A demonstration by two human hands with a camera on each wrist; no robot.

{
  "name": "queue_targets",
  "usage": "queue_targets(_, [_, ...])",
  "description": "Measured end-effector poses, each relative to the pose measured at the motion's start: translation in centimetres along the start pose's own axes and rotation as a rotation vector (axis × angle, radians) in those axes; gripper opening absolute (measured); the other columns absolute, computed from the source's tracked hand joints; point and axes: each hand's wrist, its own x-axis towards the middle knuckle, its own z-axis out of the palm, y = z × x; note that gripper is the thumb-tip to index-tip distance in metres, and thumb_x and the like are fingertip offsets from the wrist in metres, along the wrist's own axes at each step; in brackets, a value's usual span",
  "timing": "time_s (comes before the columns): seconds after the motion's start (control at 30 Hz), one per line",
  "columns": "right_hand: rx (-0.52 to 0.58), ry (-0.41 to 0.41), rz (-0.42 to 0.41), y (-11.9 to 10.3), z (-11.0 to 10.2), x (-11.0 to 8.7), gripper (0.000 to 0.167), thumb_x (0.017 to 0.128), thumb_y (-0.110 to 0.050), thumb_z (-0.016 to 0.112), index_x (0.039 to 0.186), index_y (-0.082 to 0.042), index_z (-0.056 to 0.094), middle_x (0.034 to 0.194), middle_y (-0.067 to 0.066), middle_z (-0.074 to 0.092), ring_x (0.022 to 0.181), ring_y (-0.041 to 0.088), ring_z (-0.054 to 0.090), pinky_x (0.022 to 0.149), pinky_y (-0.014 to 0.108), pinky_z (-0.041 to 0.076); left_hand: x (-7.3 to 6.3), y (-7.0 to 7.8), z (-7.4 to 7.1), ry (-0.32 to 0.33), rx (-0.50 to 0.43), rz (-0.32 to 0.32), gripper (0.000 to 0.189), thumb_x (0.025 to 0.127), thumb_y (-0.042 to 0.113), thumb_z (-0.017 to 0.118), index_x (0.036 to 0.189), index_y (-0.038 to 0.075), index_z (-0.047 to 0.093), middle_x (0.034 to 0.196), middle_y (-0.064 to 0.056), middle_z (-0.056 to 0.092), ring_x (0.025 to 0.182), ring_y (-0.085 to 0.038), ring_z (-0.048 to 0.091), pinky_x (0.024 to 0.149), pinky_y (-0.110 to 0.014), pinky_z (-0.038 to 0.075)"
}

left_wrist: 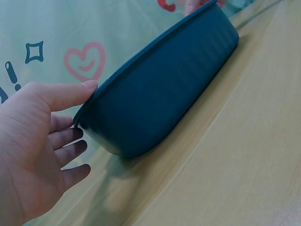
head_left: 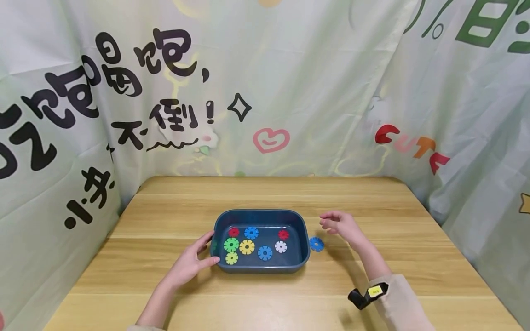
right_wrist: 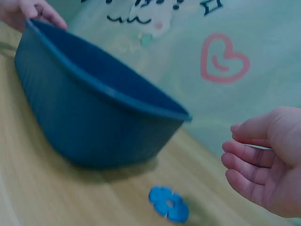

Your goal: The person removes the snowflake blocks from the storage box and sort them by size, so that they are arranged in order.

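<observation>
A dark blue plastic basin (head_left: 265, 269) stands on the wooden table, with several notched snowflake discs lying flat inside, among them a green disc (head_left: 231, 245), a yellow disc (head_left: 247, 247) and a white disc (head_left: 280, 247). My left hand (head_left: 191, 259) touches the basin's left end, thumb at the rim and fingers loosely spread alongside. Past the right end, outside the basin, is a blue snowflake disc (head_left: 316, 244); in the right wrist view it looks slightly tilted. Above and right of that disc, my right hand (head_left: 340, 226) hovers with loosely bent fingers and holds nothing.
The light wood table (head_left: 265, 303) extends around the basin on all sides. Printed fabric curtains (head_left: 314, 92) hang behind it and at both sides. A black wrist camera (head_left: 359, 299) is strapped over the right sleeve.
</observation>
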Motion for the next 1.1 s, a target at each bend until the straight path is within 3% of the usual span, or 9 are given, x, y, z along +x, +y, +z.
queue_targets(0.3, [-0.016,-0.032,-0.04,-2.7,1.0,0.7,0.029,0.091,-0.011,0.057,0.112,0.009,0.056,0.105,0.024,0.062,0.091,0.029,0.061,0.076,0.032,0.053,0.1,0.0,0.1,-0.003,-0.002,-0.007,0.067,0.083,0.016,0.07,0.141,0.006,0.038,0.145,-0.024,0.029,0.126,-0.047,0.034,0.103,-0.053,0.03])
queue_targets(0.73, [0.002,-0.036,-0.032,-2.4,2.6,0.9,0.03,0.09,-0.008,0.059,0.11,0.013,0.056,0.097,0.017,0.064,0.084,0.024,0.062,0.073,0.036,0.054,0.1,0.2,0.2,-0.004,0.006,-0.022,0.067,0.083,0.015,0.07,0.141,0.006,0.038,0.146,-0.023,0.029,0.126,-0.047,0.035,0.103,-0.053,0.03])
queue_targets(0.93, [-0.002,-0.058,-0.033,-3.4,3.9,1.2,0.028,0.09,-0.009,0.059,0.109,0.011,0.058,0.098,0.017,0.065,0.085,0.023,0.062,0.078,0.043,0.053,0.0,0.1,0.2,0.001,0.014,-0.036,0.068,0.083,0.017,0.07,0.141,0.007,0.038,0.147,-0.023,0.028,0.126,-0.047,0.034,0.103,-0.053,0.029])
queue_targets(1.1, [-0.004,-0.098,-0.055,-4.5,5.1,1.6,0.029,0.09,-0.007,0.058,0.111,0.013,0.056,0.099,0.019,0.064,0.086,0.024,0.061,0.078,0.04,0.053,0.0,0.1,0.2,0.001,0.015,-0.031,0.068,0.083,0.016,0.07,0.142,0.007,0.037,0.147,-0.023,0.027,0.127,-0.046,0.032,0.104,-0.052,0.029])
